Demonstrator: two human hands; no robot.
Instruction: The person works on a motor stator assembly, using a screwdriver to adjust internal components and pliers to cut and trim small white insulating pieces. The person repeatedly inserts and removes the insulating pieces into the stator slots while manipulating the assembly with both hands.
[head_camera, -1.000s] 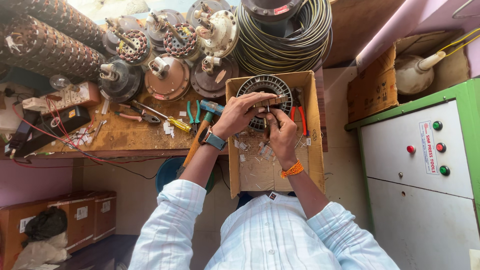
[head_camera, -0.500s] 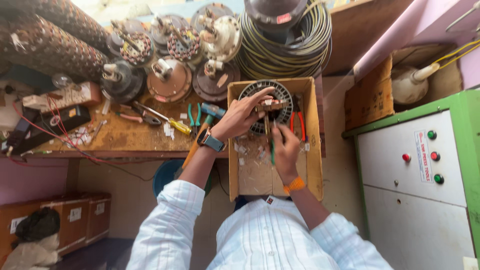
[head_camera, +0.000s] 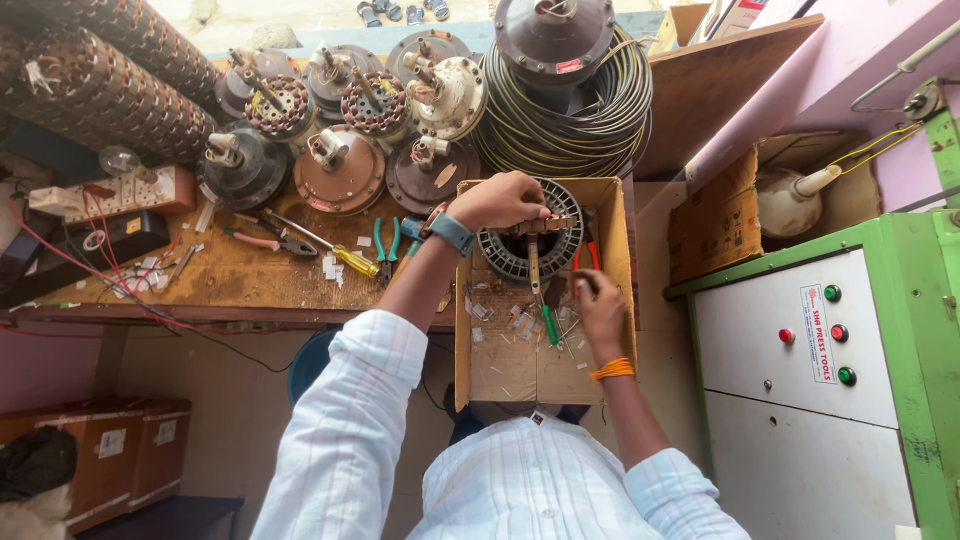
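A dark ring-shaped motor stator (head_camera: 505, 258) lies at the far end of an open cardboard box (head_camera: 500, 375) in front of me. My left hand (head_camera: 497, 200), with a wristwatch, grips the stator's top edge, its fingertips on a short brown bar (head_camera: 548, 223) lying across the ring. A green-handled screwdriver (head_camera: 548, 322) lies in the box, pointing up toward the stator. My right hand (head_camera: 600, 305), with an orange band at the wrist, hovers just right of the screwdriver with curled fingers. Whether it pinches anything is unclear.
A wooden bench (head_camera: 250, 275) at the left carries several fan motors (head_camera: 340, 170), pliers (head_camera: 385, 245), a yellow-handled screwdriver (head_camera: 345, 258) and a power strip (head_camera: 120, 195). A cable coil (head_camera: 600, 120) lies behind the box. A green and white control cabinet (head_camera: 800, 340) stands at the right.
My right hand has dropped from the stator down into the middle of the box, with the green-handled screwdriver now beside it. My left hand has stayed on the stator's top.
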